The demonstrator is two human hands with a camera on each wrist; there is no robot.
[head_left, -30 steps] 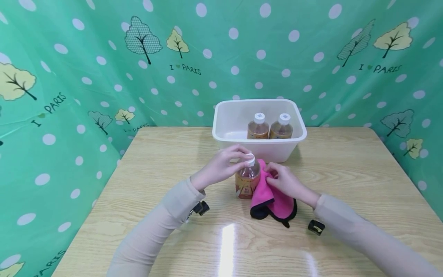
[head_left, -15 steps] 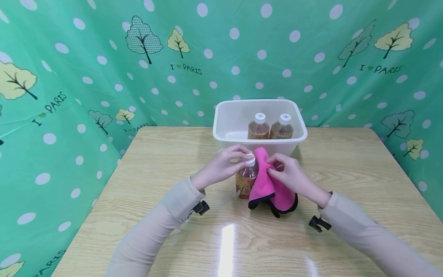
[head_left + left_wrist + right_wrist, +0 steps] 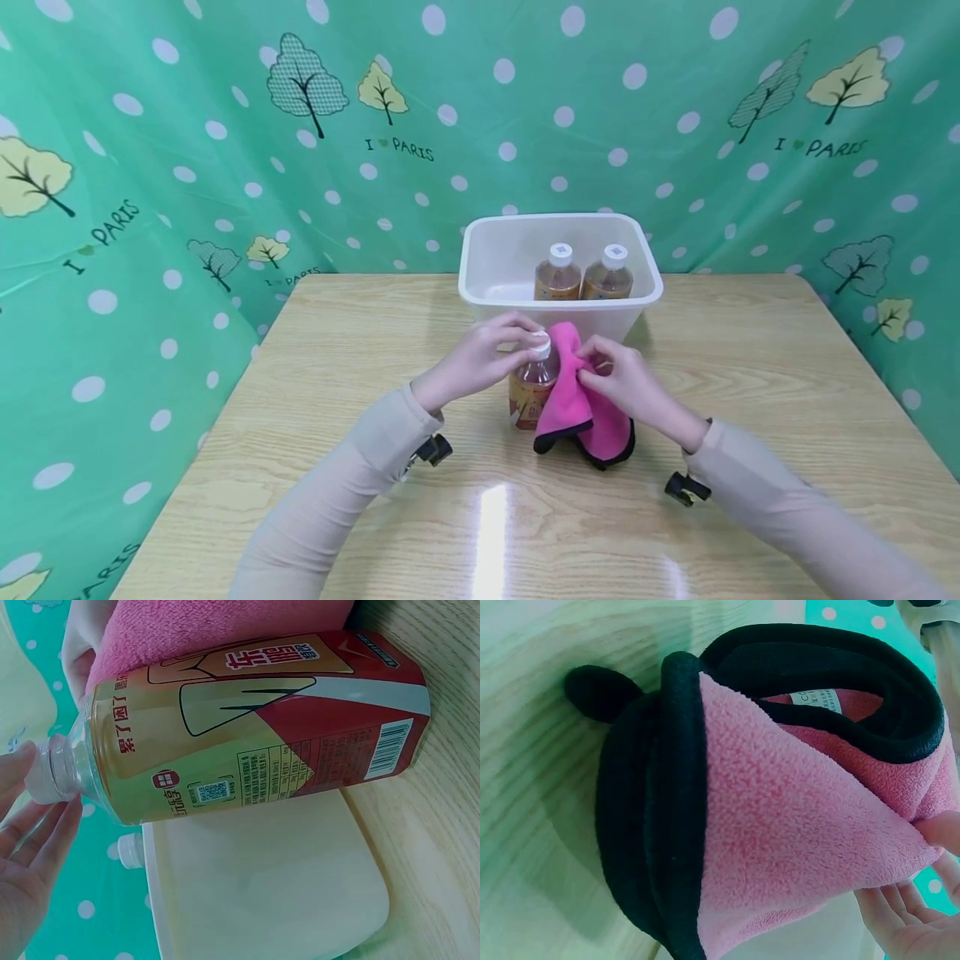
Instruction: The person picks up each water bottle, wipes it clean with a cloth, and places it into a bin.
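Observation:
An orange-and-red labelled drink bottle [image 3: 531, 396] stands upright on the table, just in front of the white bin. My left hand [image 3: 491, 354] pinches its white cap [image 3: 51, 771] between thumb and fingers. Against the bottle's right side hangs a pink cloth [image 3: 567, 400] with black edging. My right hand [image 3: 622, 379] pinches this cloth near its upper part, gathering it into folds. Up close in the right wrist view, the cloth [image 3: 780, 840] shows a fleecy face, a black border and a small white tag. Part of the bottle is hidden behind the cloth.
Behind the hands stands a white plastic bin [image 3: 495, 250] near the table's far edge. Two similar capped bottles, a left one [image 3: 558, 279] and a right one [image 3: 607, 279], stand inside it. A green dotted curtain [image 3: 420, 125] surrounds the wooden table [image 3: 345, 333].
Compared with a second ago, my right hand has raised the cloth slightly along the bottle's right side and its lower edge sits higher. My left hand stays on the cap.

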